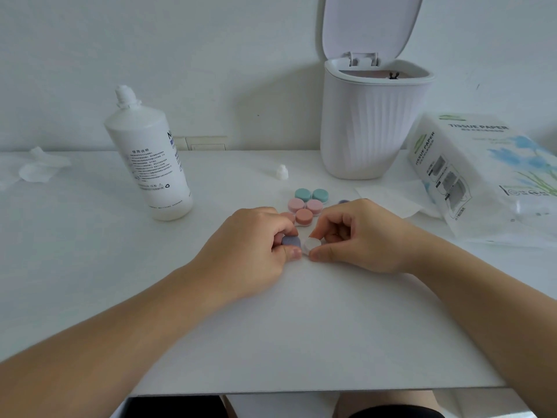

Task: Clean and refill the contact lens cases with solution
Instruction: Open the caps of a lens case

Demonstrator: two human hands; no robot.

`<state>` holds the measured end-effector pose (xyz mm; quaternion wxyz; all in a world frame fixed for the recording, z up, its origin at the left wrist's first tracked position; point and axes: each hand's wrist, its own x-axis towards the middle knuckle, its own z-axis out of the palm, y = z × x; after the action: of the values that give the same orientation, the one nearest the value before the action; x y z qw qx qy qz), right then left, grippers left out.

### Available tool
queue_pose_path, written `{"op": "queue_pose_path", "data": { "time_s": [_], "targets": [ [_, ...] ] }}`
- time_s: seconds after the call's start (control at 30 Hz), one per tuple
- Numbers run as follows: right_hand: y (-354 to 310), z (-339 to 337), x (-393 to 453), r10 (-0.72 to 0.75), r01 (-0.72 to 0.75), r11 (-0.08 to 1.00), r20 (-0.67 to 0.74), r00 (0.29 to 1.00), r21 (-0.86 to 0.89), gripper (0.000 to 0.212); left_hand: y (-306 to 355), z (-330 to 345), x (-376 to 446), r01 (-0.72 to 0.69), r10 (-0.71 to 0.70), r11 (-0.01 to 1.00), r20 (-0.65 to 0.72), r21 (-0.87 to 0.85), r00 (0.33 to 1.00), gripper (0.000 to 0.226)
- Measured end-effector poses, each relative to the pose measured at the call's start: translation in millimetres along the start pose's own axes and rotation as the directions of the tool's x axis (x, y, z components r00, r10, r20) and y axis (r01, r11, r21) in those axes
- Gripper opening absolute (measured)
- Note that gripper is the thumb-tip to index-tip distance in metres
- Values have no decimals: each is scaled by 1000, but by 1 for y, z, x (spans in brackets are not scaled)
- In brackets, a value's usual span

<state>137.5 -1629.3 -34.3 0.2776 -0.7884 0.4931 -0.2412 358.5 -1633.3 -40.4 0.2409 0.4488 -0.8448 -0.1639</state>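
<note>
The left hand hid part of the coral case. Its curled fingers pinched the purple cap, while the right hand pinched the white well.

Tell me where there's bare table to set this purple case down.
Bare table runs from both hands to the near edge, and also between the solution bottle and the left hand. It is crowded behind the hands: colored cases, small cap, bin, and tissue pack at right.

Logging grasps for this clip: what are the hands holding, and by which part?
One contact lens case: left hand pinches its purple-capped end; right hand pinches the white end.
</note>
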Motion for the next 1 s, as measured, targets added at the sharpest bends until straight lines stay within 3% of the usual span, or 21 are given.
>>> {"op": "queue_pose_path", "data": {
  "time_s": [0.1, 0.23, 0.43, 0.57, 0.67, 1.0],
  "targets": [
    [0, 1, 0, 0, 0, 1000, -12, 1000, -11, 23, 0, 0, 2, 7, -7, 1000, 2, 7, 1000, 45],
    [0, 1, -2, -9, 9, 1000, -14, 1000, -21, 20, -2, -2, 0, 50, -49, 994, 18, -100, 999, 28],
    [0, -2, -2, 6, -6, 1000, 21, 1000, -18, 17, -4, -10, 2, 54, -40, 990, 104, -132, 994, 53],
    [0, -3, -2, 10, -9, 1000, 26, 1000, -24, 16, -9, -17, -3, -48, 74, 977, 117, -209, 990, 39],
    [-1, -4, -2, 15, -15, 1000, 31, 999, -12, 15, -9, -16, -3, -30, 52, 976, 98, -215, 994, 32],
    [-2, -5, -2, 23, -23, 1000, 42, 999, 5, 15, -8, -16, -1, -84, 104, 979, 99, -186, 990, 34]
  ]
}}
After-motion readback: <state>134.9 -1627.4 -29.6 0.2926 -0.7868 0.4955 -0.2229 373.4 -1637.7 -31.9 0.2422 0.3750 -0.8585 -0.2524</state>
